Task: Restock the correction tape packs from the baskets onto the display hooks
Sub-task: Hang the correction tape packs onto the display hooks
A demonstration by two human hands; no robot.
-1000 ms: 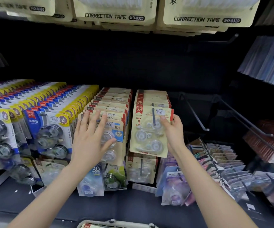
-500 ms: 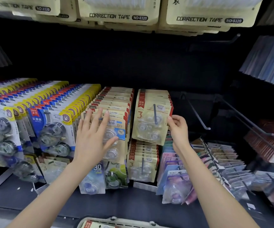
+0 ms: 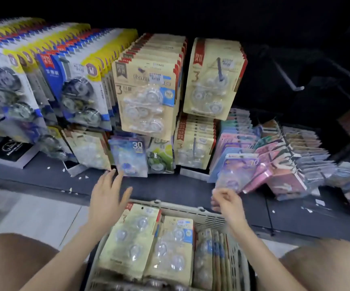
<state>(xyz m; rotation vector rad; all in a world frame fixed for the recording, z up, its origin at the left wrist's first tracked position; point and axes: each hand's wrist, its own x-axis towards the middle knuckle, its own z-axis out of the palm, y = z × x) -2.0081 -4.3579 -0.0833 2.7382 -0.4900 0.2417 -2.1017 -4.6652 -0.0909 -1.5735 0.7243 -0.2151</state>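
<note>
Two packs flat in basket: likely light, stiff card, slick blister.
Grip card edge. At basket's far rim: left hand spread, right hand loosely curled, empty.

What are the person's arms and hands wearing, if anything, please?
Both forearms are bare to the frame edge, with no sleeves, gloves, watch or bracelet at the left hand or the right hand. No ring shows on the left fingers; the right hand is too blurred to tell.
</note>
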